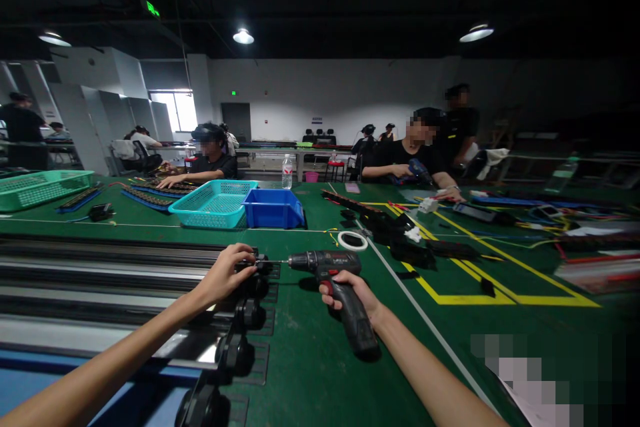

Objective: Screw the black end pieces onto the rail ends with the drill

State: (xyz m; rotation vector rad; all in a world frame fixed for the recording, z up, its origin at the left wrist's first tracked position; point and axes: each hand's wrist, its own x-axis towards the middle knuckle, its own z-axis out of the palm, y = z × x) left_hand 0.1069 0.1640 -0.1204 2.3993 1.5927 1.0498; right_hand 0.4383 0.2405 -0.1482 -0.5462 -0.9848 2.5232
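Observation:
My right hand (pixel 350 293) is wrapped round the grip of a black cordless drill (pixel 325 261), its index finger at the red trigger. The drill points left, and its long thin bit (pixel 273 261) reaches a black end fitting (pixel 260 263) on the farthest of the long metal bars (pixel 165 280). At that end lies my left hand (pixel 231 275), thumb and fingers bent about the fitting close to the bit's tip. The fingers partly hide the contact there. More black end fittings (pixel 234 350) with nut-like collars line the bars' right ends.
Beyond the bars stand a turquoise basket (pixel 215 203) and a blue bin (pixel 274 208). A white tape roll (pixel 353 241) lies past the drill. Black parts (pixel 413 250) and wires are scattered at the right. Co-workers sit across the table, one holding a drill (pixel 420 171).

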